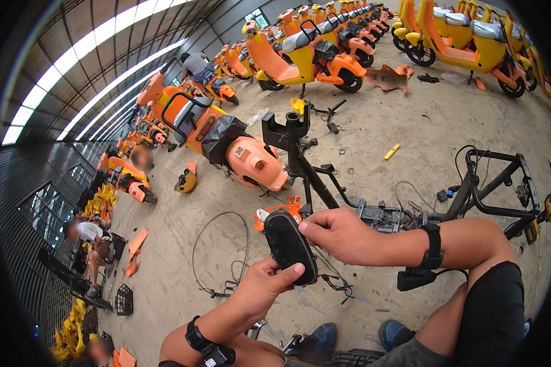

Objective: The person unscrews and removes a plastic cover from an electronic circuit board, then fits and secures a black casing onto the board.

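Note:
A black, elongated oval panel with rounded ends [288, 241] is held up in front of me. A small white tab [262, 214] sticks out at its upper end. My left hand [266, 286] grips the lower end, thumb across the front face. My right hand [337, 235] is closed at the upper right edge, thumb and bent fingers pinching there; what else its fingers may hold is hidden. Just beyond the panel stands a bare black scooter frame [312, 177], with an orange part [295, 207] partly hidden behind the panel.
Cables [196, 244] loop on the concrete floor to the left. A yellow utility tool [392, 151] and handlebar parts [332, 119] lie beyond the frame. An orange scooter [257, 162] stands close by, with rows of scooters behind. A person [95, 244] sits at far left.

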The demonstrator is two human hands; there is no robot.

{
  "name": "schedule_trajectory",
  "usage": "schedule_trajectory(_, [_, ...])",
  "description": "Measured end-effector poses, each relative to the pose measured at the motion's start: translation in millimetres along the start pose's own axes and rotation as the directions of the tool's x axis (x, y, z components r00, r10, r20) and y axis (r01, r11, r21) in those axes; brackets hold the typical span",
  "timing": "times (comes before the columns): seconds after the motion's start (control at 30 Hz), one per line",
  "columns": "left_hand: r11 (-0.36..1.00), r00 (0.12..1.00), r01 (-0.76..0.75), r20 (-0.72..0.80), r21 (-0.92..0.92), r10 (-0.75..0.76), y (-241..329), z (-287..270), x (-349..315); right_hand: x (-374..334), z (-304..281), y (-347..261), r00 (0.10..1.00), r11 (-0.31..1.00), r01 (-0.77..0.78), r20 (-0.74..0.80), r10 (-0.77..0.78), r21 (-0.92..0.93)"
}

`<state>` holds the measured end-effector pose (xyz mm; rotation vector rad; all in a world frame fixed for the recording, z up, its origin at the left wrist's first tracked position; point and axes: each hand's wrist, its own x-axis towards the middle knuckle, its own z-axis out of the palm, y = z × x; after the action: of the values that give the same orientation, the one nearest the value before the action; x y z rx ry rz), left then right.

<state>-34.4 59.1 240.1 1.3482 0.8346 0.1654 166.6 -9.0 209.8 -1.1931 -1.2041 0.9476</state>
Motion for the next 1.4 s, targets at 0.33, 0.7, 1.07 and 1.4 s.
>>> schedule_trajectory(0.33, [0.987,0.994,-0.106,-0.039,-0.119,0.102,-0.4,3.2,3.3,4.1,-11.7,-1.6,0.999,0.996,0.012,0.048,-0.008,-0.083])
schedule_trajectory(0.7, [0.97,0.987,-0.157,-0.048,-0.184,0.151,5.5,-0.6,-1.9,-1.5,-5.2,5.5,0.978,0.997,0.074,0.199,-0.067,-0.024])
schedule_trajectory(1.07, [0.98,0.995,-0.095,-0.043,-0.176,0.088,4.3,-0.4,-2.4,-4.7,1.2,12.5,0.985,1.0,0.003,0.174,-0.005,0.012])
schedule_trajectory(1.4, [0.948,0.986,-0.162,-0.003,-0.274,0.168,-4.5,-5.1,4.9,-2.2,1.7,8.3,0.996,0.999,0.027,0.089,-0.031,0.037])
